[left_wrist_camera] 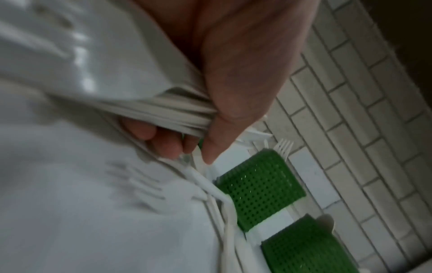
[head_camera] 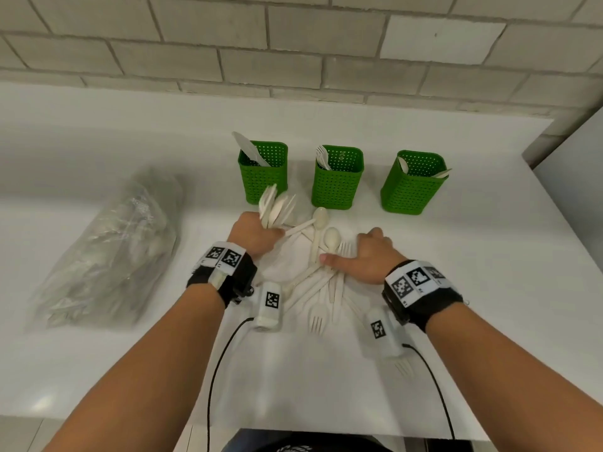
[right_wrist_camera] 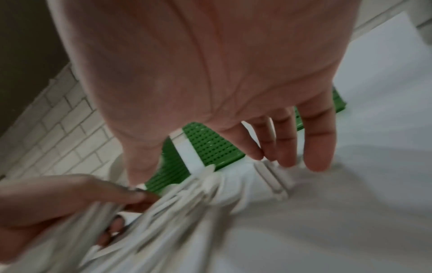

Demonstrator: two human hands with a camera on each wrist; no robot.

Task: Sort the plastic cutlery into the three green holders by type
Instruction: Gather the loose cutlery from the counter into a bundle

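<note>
Three green perforated holders stand in a row: the left holder (head_camera: pixel 262 177) has a knife in it, the middle holder (head_camera: pixel 337 182) forks, the right holder (head_camera: pixel 412 187) spoons. My left hand (head_camera: pixel 259 236) grips a bundle of cream cutlery (head_camera: pixel 277 205) by the handles, heads fanned upward just in front of the left holder. In the left wrist view the fingers (left_wrist_camera: pixel 163 140) curl round the bundle's handles (left_wrist_camera: pixel 177 114). My right hand (head_camera: pixel 367 251) rests on the loose pile of spoons, forks and knives (head_camera: pixel 321 285); its fingers (right_wrist_camera: pixel 318 147) are nearly straight and touch the pile.
A clear plastic bag of more cutlery (head_camera: pixel 107 252) lies on the white counter (head_camera: pixel 473 288) at the left. A tiled wall (head_camera: pixel 293 44) runs behind the holders. One fork (head_camera: pixel 404 367) lies alone near my right wrist. The counter's edge is at the right.
</note>
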